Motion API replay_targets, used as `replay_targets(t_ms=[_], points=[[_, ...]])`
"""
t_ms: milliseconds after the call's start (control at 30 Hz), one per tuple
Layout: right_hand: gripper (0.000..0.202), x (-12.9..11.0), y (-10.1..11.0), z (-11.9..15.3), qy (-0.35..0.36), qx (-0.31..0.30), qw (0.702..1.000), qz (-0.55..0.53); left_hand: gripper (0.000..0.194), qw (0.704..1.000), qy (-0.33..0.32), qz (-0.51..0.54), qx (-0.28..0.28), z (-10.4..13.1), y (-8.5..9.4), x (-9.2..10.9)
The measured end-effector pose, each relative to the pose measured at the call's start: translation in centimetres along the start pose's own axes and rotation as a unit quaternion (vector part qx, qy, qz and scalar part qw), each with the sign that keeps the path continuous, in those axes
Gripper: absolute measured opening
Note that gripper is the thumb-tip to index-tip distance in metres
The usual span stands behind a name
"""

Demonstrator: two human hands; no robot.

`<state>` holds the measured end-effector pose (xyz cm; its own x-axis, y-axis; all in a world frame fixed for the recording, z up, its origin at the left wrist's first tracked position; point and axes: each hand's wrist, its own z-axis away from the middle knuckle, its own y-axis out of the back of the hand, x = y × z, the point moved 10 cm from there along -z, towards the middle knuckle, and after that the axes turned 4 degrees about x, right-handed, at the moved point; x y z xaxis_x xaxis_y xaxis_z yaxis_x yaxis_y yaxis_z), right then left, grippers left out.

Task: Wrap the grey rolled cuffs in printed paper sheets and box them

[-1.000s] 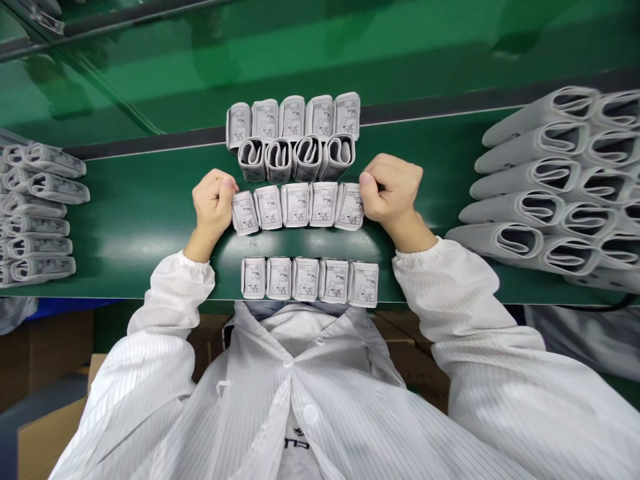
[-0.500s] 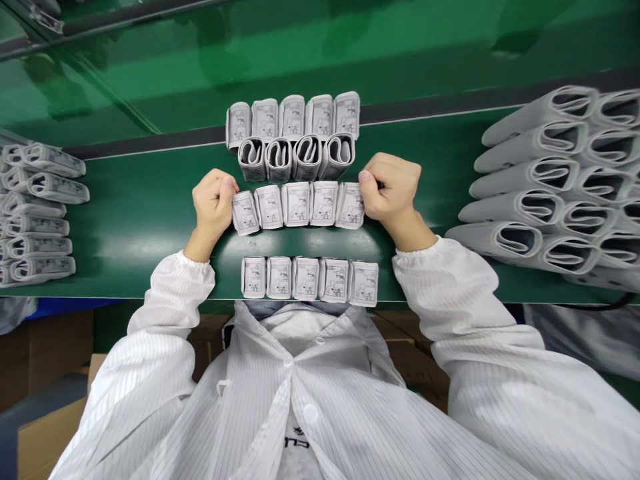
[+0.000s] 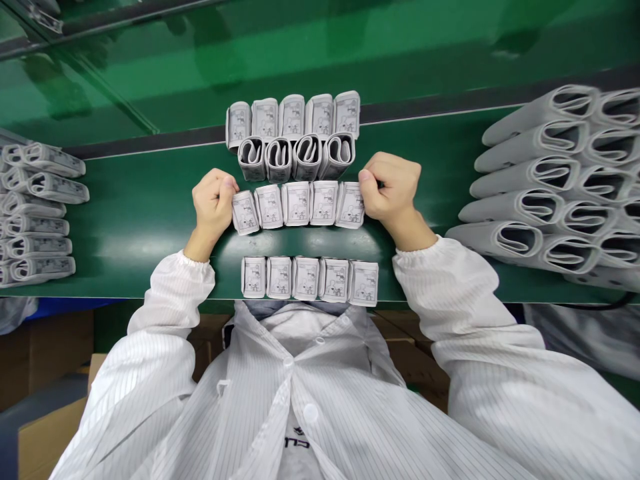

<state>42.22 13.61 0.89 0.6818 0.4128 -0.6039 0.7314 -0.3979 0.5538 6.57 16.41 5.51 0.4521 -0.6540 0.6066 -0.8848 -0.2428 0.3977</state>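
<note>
My left hand (image 3: 214, 203) is curled into a fist at the left end of a row of folded grey cuffs (image 3: 296, 204) with printed faces. At the row's right end, my right hand (image 3: 391, 187) is also closed, its thumb side against the last cuff. Both hands touch the end cuffs; the curled fingers show nothing inside them. Behind this row stand cuffs with rolled ends up (image 3: 279, 159), and a further printed row (image 3: 292, 117) lies beyond them. Nearer my body, another printed row (image 3: 306, 278) lies along the table's front edge.
The green table (image 3: 150, 227) runs across the view. Larger rolled grey cuffs (image 3: 530, 173) are stacked at the right, and smaller folded ones (image 3: 43, 220) at the left. An open cardboard box (image 3: 47, 440) is below the table at the lower left.
</note>
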Motion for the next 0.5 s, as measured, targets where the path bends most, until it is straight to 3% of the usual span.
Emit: replay_targets(t_ms=[500], points=[[0.068,-1.0,-0.1,-0.6,-0.016,-0.014,0.999,0.029,0.068,0.998,0.055,-0.021,-0.013,0.4,-0.2,-1.4]])
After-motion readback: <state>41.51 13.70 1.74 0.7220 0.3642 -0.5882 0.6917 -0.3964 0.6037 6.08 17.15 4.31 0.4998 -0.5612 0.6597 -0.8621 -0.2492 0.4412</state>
